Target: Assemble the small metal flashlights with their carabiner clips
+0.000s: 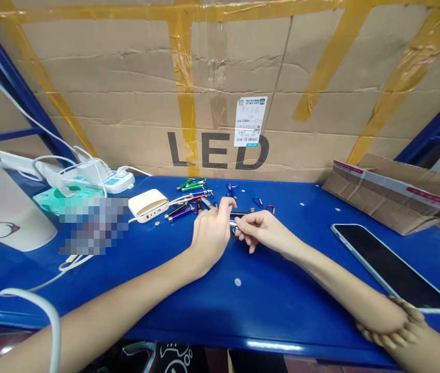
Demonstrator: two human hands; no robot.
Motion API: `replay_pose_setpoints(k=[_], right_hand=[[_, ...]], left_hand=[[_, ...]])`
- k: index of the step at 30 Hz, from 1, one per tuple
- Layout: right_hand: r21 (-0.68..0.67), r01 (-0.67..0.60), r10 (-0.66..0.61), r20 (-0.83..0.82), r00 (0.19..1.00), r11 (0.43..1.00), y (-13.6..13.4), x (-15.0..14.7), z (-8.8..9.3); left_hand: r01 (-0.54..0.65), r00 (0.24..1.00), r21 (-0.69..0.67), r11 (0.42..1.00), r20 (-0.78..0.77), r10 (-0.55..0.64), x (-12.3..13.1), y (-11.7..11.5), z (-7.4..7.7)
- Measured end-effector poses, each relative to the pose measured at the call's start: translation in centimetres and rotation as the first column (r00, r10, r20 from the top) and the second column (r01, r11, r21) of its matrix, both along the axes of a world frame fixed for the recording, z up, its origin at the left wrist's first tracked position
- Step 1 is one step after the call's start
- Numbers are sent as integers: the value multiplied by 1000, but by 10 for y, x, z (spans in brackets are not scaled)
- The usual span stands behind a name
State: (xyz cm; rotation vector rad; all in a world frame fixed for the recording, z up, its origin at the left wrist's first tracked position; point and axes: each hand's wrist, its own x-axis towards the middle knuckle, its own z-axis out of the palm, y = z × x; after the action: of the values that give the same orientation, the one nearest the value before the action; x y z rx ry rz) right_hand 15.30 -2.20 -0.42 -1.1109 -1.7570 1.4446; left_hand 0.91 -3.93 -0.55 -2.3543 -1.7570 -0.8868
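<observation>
Head view: Above a glossy blue tabletop [282,295], a right hand [260,230] pinches a slim, shiny cylinder [233,224] by its silvery end, just beside a curled left hand [211,237] whose grip cannot be told. At ten o'clock from the hands lie smooth, colourful tubes [181,213]; at twelve, a creased, taped cardboard box [142,114]; at three, a brown carton [383,200].
</observation>
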Motion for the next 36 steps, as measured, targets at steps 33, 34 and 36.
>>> replay_pose_setpoints(k=[33, 34, 36], right_hand=[[907, -131, -260, 250, 933, 400, 16, 27, 2], [919, -169, -254, 269, 929, 356, 17, 28, 2], [923, -215, -243, 299, 923, 320, 17, 29, 1]], left_hand=[[439, 814, -218, 871, 507, -284, -14, 33, 7], [469, 799, -253, 846, 529, -285, -15, 33, 7], [528, 773, -312, 790, 561, -294, -15, 33, 6]])
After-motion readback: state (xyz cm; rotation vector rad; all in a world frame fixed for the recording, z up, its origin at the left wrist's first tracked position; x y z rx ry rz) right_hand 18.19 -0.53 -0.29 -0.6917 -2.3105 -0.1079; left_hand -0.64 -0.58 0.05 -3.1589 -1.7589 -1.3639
